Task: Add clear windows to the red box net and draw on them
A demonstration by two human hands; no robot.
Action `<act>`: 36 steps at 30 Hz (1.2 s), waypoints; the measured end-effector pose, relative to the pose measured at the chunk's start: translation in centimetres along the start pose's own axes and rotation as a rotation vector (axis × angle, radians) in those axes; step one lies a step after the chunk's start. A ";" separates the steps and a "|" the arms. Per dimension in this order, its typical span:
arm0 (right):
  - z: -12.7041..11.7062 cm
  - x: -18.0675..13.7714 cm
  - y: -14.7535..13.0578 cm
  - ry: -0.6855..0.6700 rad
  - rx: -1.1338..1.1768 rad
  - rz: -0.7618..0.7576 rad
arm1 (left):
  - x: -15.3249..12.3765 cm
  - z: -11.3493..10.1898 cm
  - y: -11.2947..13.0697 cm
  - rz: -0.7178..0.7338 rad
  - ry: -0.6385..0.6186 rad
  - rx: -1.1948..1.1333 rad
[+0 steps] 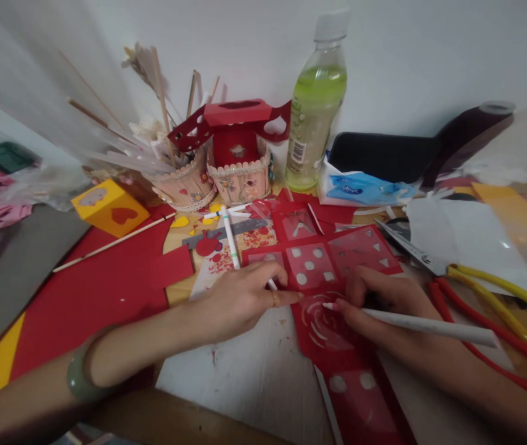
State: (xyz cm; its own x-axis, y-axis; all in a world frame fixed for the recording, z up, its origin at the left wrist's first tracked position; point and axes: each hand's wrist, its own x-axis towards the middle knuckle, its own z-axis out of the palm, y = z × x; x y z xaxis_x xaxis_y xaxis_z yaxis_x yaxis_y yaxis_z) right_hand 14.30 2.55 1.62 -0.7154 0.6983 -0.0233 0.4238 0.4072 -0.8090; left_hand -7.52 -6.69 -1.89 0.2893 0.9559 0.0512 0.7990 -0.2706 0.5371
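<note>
our left hand (240,303) reaches in from the near left, one finger stretched out onto the red card (312,353) and the others curled in; a bit of something white shows beneath it, and we cannot tell whether the curled fingers are closed on it. our right hand (397,303) has its thumb and fingers clamped on a white pen (430,324), whose tip meets the ring-shaped cuts in the card while its blunt end points right.

the card lies flat in the middle, partly on a pale board (235,364), and runs toward the near edge. we see clear film in its windows, with dots, triangles and curved slits. just left of it a white marker (230,238) lies at a slant.

on the right we have scissors (485,296) with red and yellow handles, blades open toward the far left. at the far side stand a bottle (314,130) of green drink, a tissue pack (360,187) before a dark phone (383,154), and two baskets (240,179), one holding a red box (235,148). on the left sit a yellow box (110,207) with a red heart and a red sheet (119,284) under a thin stick (115,243).
</note>
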 end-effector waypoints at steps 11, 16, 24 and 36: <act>-0.2 -0.2 0.3 0.006 0.022 -0.020 | 0.3 0.0 0.4 -0.003 0.015 -0.027; -1.3 -0.3 0.7 0.118 0.151 0.045 | 0.2 0.0 0.2 0.000 -0.008 -0.052; -1.5 -0.2 1.5 0.065 0.075 0.037 | 0.3 0.0 0.4 0.004 0.019 -0.073; -1.1 0.0 1.1 0.046 0.006 -0.004 | 0.1 0.0 0.0 0.068 0.019 0.019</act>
State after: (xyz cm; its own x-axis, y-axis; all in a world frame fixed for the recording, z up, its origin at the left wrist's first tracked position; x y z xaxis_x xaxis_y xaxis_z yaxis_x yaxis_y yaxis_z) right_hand 15.39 3.63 1.38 -0.6907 0.7231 0.0070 0.4178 0.4070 -0.8123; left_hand -7.48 -6.56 -1.89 0.3333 0.9371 0.1036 0.7876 -0.3372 0.5158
